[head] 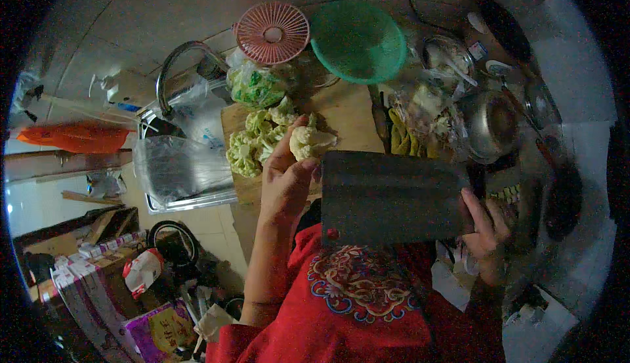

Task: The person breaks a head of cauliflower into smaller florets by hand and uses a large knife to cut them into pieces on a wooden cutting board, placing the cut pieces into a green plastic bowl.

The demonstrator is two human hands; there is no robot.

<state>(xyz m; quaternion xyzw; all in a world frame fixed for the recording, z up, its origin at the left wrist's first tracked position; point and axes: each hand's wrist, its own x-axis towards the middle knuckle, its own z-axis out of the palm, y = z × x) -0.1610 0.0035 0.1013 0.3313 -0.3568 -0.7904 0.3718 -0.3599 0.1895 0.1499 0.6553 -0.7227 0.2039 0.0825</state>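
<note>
My left hand [290, 176] grips a cauliflower floret [311, 142] between thumb and fingers, above a wooden cutting board [357, 117]. In my right hand [485, 225] is the handle of a broad, dark cleaver [391, 200], its blade lying across the view in front of my chest. One corner of the blade appears close to the floret; whether they touch I cannot tell. More cut cauliflower florets [246, 154] are heaped on the left side of the board, partly hidden by my left hand.
Left of the board is a steel sink [206, 176] with a clear plastic bag [162, 171] and a curved faucet [162, 82]. Behind stand a pink basket [272, 33], a green colander [358, 43] and bagged green vegetables [258, 85]. A metal pot [492, 122] sits to the right.
</note>
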